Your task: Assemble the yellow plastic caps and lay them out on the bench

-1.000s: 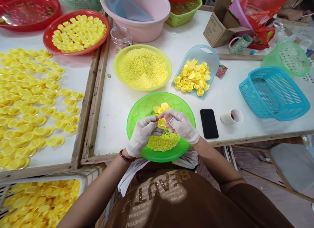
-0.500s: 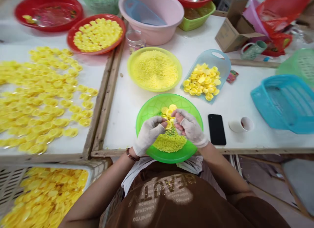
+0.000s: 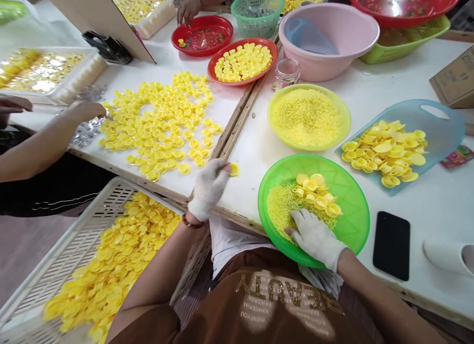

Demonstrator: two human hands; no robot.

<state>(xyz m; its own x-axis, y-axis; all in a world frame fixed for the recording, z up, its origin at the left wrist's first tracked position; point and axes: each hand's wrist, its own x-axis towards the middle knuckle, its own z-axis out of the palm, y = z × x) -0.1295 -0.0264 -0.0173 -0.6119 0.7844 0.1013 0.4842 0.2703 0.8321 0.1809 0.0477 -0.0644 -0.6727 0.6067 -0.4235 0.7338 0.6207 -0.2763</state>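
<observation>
My left hand [image 3: 210, 189], in a white glove with bare fingertips, pinches a small yellow plastic cup [image 3: 234, 169] above the table, near the wooden strip. My right hand [image 3: 314, 236], gloved the same way, reaches into a green plate [image 3: 356, 225], thumb and fingers apart, fingertips on small yellow beads [image 3: 280, 210]. Several loose yellow cups [image 3: 314, 188] lie beside the beads in that plate. Left of my left hand, many yellow cups [image 3: 159, 121] are spread over the white table.
A yellow bowl of beads [image 3: 309, 142] and a blue scoop tray [image 3: 440, 117] with cups stand behind the plate. A black phone [image 3: 391, 245] and a white cup [image 3: 446, 256] are at right. Below left is a crate [image 3: 83, 235] of yellow pieces. Co-workers' hands [image 3: 87, 111] work at left and behind.
My left hand has moved left, away from the green plate, carrying a yellow cup. My right hand has lowered onto the beads. The view has swung left, showing co-workers' hands.
</observation>
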